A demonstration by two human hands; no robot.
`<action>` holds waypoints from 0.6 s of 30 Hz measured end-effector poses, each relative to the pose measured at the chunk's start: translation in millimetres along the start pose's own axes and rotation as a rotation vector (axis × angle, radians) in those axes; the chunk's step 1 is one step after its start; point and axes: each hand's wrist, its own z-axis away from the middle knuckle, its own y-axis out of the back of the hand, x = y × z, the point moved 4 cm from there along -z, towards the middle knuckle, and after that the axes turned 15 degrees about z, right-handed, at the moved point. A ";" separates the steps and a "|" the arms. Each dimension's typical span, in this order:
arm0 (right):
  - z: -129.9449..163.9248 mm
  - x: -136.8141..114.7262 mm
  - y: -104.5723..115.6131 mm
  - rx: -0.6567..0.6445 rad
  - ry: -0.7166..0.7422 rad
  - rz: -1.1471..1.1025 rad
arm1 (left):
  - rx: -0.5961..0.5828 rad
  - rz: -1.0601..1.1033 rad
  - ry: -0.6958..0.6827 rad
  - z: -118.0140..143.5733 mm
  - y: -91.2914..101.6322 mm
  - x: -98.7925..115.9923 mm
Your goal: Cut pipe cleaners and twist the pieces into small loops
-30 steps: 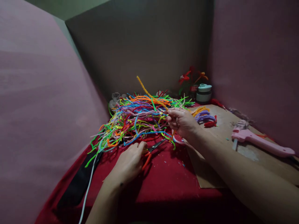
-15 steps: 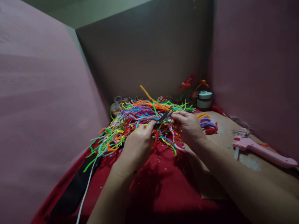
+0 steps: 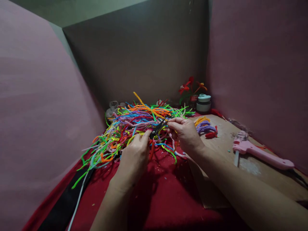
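A heap of coloured pipe cleaners lies on a red cloth. My left hand grips red-handled scissors, with the dark blades pointing up and right. My right hand pinches a yellow-orange pipe cleaner that sticks up out of the heap. The scissor tips sit at that strand, right beside my right fingertips.
A cardboard sheet at the right carries a pink glue gun and small purple, yellow and red coils. Pipe-cleaner flowers and a small round tin stand at the back. Pink and grey panels wall in the space. A black strap lies at the front left.
My left hand picked the scissors up off the cloth and raised them to the strand that my right hand holds. The raised strand now leans lower over the heap.
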 end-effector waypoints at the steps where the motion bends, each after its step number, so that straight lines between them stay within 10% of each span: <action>1: 0.9 -1.0 -0.1 -0.002 0.004 0.012 | -0.004 -0.014 -0.005 0.3 -0.2 -0.1; 18: 7.2 -12.5 3.1 0.081 0.174 0.270 | -0.020 -0.149 0.003 6.8 3.4 7.4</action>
